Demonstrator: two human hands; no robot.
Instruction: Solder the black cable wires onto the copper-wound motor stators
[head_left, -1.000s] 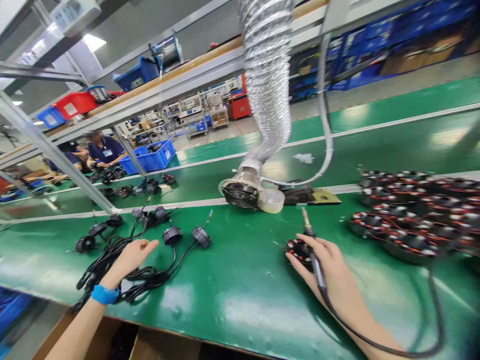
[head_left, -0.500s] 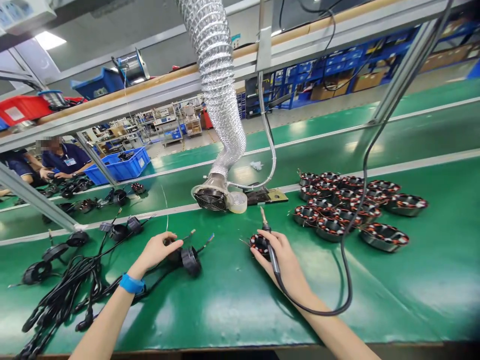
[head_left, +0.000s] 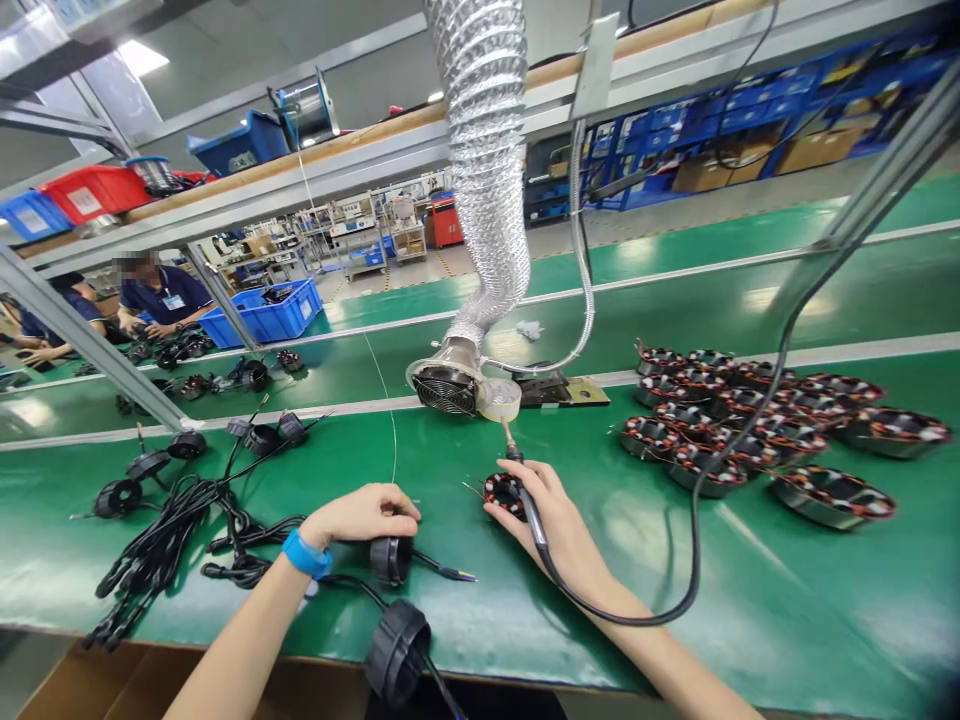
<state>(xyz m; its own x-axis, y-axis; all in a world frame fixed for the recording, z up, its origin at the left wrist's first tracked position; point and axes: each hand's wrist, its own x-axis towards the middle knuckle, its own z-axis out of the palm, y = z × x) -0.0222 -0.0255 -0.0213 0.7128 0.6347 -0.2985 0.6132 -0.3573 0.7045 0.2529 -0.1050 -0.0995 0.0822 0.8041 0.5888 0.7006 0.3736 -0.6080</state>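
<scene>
My right hand grips a soldering iron and, under the fingers, a small motor stator with red and white windings. The iron's tip points at the yellowish round dish beside the fan. My left hand is curled just above a black round cap with a cable and bare wire ends; its fingertips are partly hidden. A thin solder wire hangs from the shelf and runs down behind that hand. Another black cap with a cable lies at the table's front edge.
A black fan under a silver duct stands mid-table beside the yellowish dish. Several stators sit at right, under the iron's cord. Bundled black cables with caps lie left. Two co-workers sit far left by a blue bin.
My left hand has come down over the caps, and two caps have moved nearer the front edge. The right hand keeps the iron and stator; the view has swung about.
</scene>
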